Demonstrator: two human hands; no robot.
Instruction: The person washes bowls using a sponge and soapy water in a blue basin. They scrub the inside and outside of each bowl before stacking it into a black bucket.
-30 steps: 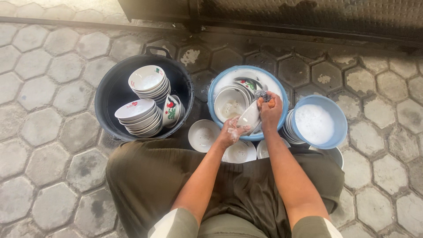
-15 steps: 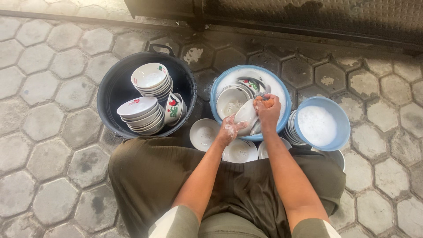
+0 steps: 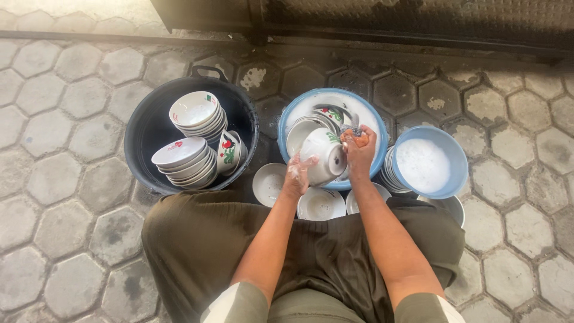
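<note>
We see no packages or signs here; the only markings are red and green painted patterns on the white bowls, on the sides of those in the black tub (image 3: 149,128) at the left and on the bowl (image 3: 323,157) in hand. That bowl is tipped on its side above the near edge of the blue basin (image 3: 287,122), its base turned towards us; our left hand (image 3: 297,174), covered in suds, grasps it from the near left, and our right hand (image 3: 360,152) is clenched on an orange sponge with a grey scouring pad (image 3: 354,135), pressed to the bowl's right side; so the bowl sits between the two hands, touching both. The basin holds foamy water and more white bowls (image 3: 300,131); just to its right a blue bowl of foam (image 3: 426,162) rests on a stack of plates (image 3: 390,172); three white dishes (image 3: 268,183) lie on the paving between the basin and our lap. In the black tub, two stacks of bowls (image 3: 190,140) stand with one bowl (image 3: 229,151) leaning on edge beside them. The bowl's inside is turned away from us; the right fingers are half hidden behind it; a metal bowl (image 3: 451,206) at the right is partly covered by our knee.
</note>
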